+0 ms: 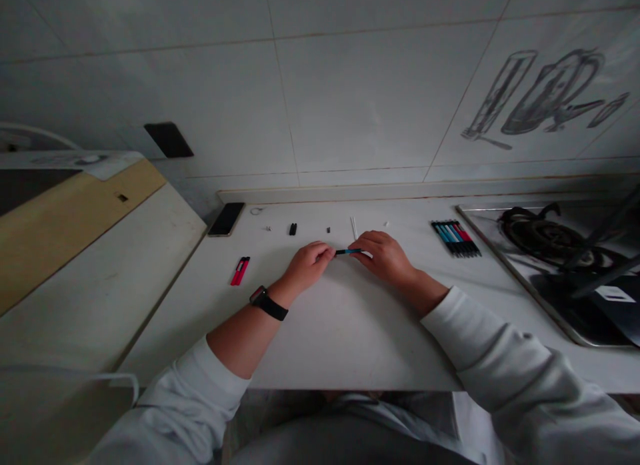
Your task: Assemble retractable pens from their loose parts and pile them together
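A blue and black pen (349, 251) lies level between my hands, just above the white counter (345, 331). My left hand (309, 261) pinches its black end, and my right hand (384, 255) grips the blue end. Behind the hands are thin white refills (354, 226), a tiny black part (329, 230), a pair of small black parts (293, 229) and some tiny pale pieces (269, 229). Two pink-red pen barrels (241, 271) rest left of my left hand. To the right, several assembled pens (455, 239) in black, blue and red lie side by side.
A black phone (227, 219) lies at the counter's back left, near a small ring (257, 211). The gas stove (545, 251) takes up the right side. A pale cabinet-like box (90, 251) bounds the left, and the tiled wall (350, 105) closes off the back.
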A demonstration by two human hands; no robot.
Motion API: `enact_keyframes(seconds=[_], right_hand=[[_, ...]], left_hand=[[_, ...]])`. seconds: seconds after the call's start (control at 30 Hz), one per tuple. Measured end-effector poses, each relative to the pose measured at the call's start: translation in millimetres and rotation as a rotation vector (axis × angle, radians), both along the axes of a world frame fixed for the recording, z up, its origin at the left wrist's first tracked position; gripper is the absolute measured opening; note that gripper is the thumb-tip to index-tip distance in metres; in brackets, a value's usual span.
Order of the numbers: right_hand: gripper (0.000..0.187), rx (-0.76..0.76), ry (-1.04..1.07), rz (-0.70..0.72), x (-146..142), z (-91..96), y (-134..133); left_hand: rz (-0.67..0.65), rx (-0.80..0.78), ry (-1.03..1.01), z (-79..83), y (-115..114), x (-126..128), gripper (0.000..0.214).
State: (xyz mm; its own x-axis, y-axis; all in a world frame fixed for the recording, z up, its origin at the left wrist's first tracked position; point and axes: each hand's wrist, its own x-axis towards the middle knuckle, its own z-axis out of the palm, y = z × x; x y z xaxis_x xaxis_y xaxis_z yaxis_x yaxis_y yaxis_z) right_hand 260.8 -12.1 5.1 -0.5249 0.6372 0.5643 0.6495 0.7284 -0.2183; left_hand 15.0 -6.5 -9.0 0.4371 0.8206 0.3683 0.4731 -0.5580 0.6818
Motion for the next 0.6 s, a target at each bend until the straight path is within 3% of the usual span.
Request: enact_keyframes(seconds=[0.33,0.6], right_hand=[[0.019,0.011,0.003,0.007,1.2,-5.8,2.0],[0.018,-0.161,0.107,0.019,-0.8,-5.6,3.2]], left_hand=[[0.059,0.065,0.005,3.1,-0.8,0.9,0.008],[0.059,0.092,-0.008,4.2,-0.8,-1.0,0.003]])
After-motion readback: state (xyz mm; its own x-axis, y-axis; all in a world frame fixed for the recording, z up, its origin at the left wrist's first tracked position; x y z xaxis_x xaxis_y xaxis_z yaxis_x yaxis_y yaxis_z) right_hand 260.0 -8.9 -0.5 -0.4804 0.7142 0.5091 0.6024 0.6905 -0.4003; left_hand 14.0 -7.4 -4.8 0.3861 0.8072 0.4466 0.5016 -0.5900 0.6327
